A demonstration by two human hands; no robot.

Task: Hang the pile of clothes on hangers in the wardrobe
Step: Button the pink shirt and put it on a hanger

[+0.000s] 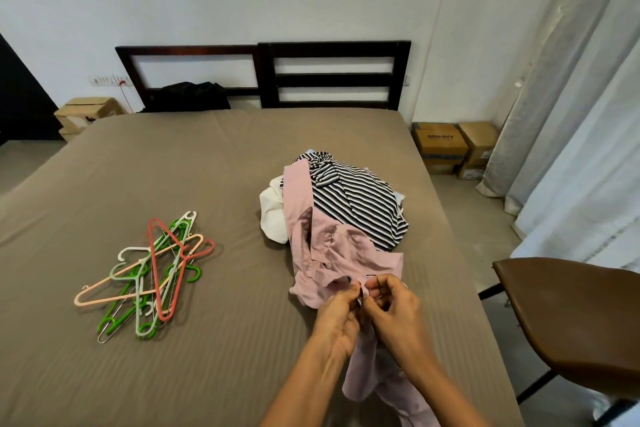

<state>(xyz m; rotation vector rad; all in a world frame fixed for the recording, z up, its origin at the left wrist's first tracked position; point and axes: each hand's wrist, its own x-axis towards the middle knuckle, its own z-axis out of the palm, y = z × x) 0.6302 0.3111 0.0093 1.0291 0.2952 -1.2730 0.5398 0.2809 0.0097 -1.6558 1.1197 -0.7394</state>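
The left hand [341, 310] and right hand [393, 307] are pinching a pink shirt [332, 253] near the bed's [207, 156] front edge.
Fingers curled, both are gripping one fold; the shirt is trailing onto the clothes pile [360, 198] behind. A brown chair [571, 315] is crowding the right edge; hangers [152, 274] are lying well apart leftward; a headboard [265, 76] is standing beyond.

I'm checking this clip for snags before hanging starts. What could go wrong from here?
The pink shirt lies across the striped top, so lifting it may drag that top along. The left hand and right hand pinch the shirt, whose lower part trails toward the bed edge; letting go might let it slide off. The hangers lie interlocked, so pulling one may lift several.
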